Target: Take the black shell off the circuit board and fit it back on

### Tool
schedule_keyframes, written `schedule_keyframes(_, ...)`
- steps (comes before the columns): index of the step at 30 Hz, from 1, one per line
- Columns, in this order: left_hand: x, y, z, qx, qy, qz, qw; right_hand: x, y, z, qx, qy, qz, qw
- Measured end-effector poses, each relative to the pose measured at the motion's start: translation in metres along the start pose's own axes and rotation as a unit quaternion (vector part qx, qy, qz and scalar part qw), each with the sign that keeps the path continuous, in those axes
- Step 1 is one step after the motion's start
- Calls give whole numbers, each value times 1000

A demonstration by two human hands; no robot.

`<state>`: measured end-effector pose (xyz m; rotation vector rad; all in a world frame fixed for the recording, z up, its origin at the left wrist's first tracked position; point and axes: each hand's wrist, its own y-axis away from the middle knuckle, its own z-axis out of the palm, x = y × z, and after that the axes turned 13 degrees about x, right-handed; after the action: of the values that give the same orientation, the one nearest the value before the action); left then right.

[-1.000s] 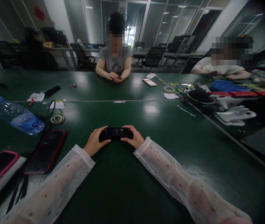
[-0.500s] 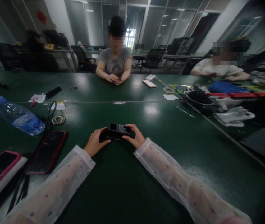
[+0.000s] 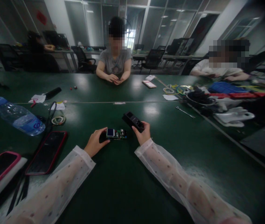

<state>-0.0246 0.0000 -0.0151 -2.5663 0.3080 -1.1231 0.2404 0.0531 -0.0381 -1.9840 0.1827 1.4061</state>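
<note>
My left hand (image 3: 97,141) has its thumb and fingers closed on the left end of a small green circuit board (image 3: 117,134) with a little dark screen, low over the green table. In my right hand (image 3: 143,133) is a black plastic cover (image 3: 133,119) with cut-out openings, gripped at its near right end. The cover is tilted and apart from the board, up and to its right. Whether a lower half of the casing lies under the board, I cannot make out.
On the left lie a water bottle (image 3: 18,116), a red-edged phone (image 3: 47,152) and another phone (image 3: 0,168). A wrench (image 3: 185,112) lies to the right, near cables and a white plastic part (image 3: 235,116). Across the table (image 3: 113,193) sits a person (image 3: 115,59), another (image 3: 221,68) further right.
My right hand has lifted the black cover off the circuit board and moved it right and away from me, leaving the board exposed. My left hand has stayed in place.
</note>
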Motion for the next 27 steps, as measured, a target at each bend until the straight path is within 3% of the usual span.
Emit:
schedule_keyframes(6, -3, 1, 1, -4, -8, -4, 1000, 11, 1, 1, -30, 52, -28, 998)
schedule_keyframes(14, -1, 1, 0, -10, -23, 7, 1000, -2, 3, -4, -35, 86, -77, 993)
schedule_keyframes(21, 4, 9, 5, 28, -152, 49, 987, -4, 4, -4, -43, 97, -52, 993)
schedule_keyframes(27, 4, 11, 6, -23, -221, 73, 972, -2, 3, -3, -48, 101, -63, 992)
